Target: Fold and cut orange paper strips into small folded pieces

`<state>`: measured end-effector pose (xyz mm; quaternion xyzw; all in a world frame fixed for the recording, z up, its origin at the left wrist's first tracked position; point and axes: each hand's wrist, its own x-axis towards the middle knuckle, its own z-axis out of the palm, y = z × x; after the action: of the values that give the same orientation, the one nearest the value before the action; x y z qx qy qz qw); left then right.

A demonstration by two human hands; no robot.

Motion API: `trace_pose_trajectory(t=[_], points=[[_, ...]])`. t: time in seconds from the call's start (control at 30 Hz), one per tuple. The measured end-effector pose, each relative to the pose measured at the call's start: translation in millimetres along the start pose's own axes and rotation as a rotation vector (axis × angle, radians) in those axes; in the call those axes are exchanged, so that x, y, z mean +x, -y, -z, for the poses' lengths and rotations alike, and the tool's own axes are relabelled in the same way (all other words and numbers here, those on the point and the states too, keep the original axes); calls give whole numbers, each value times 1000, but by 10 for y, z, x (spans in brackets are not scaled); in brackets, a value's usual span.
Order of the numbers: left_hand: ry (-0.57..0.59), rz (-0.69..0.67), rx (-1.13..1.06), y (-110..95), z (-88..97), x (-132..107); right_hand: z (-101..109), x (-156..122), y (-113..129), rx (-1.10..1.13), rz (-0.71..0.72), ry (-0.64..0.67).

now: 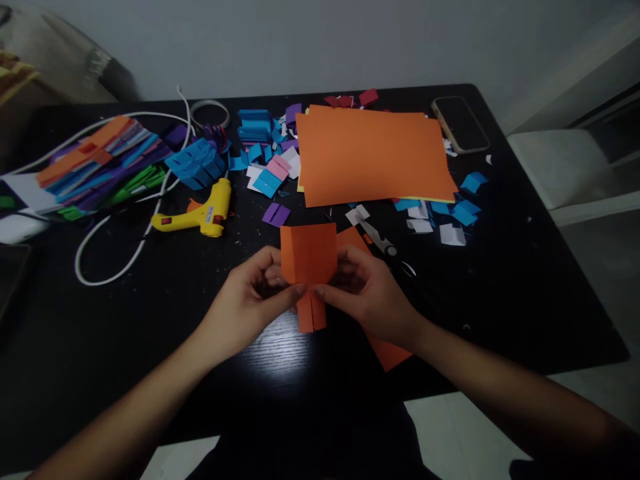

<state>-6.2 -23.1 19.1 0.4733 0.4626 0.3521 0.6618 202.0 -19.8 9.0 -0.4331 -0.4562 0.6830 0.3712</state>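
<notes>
Both my hands pinch a small orange paper piece above the black table, near its front edge. My left hand grips the piece's lower left with thumb and fingers closed. My right hand pinches its lower right. Narrow folded orange flaps hang below my fingertips. Another orange sheet lies under my right hand and wrist. Scissors rest just beyond my right hand.
A stack of large orange sheets lies mid-table. A yellow glue gun with a white cord sits at left. Folded coloured paper pieces are scattered about. A phone lies at far right. A white seat stands beside the table.
</notes>
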Motion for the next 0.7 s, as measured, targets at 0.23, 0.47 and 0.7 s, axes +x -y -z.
trace_pose_trajectory(t=[0.23, 0.47, 0.7], points=[[10, -21, 10, -26, 0, 17, -7, 2, -3, 4, 3, 0], [11, -21, 22, -5, -31, 3, -23, -7, 15, -3, -7, -7], [7, -32, 31, -18, -25, 7, -17, 5, -24, 11, -2, -1]])
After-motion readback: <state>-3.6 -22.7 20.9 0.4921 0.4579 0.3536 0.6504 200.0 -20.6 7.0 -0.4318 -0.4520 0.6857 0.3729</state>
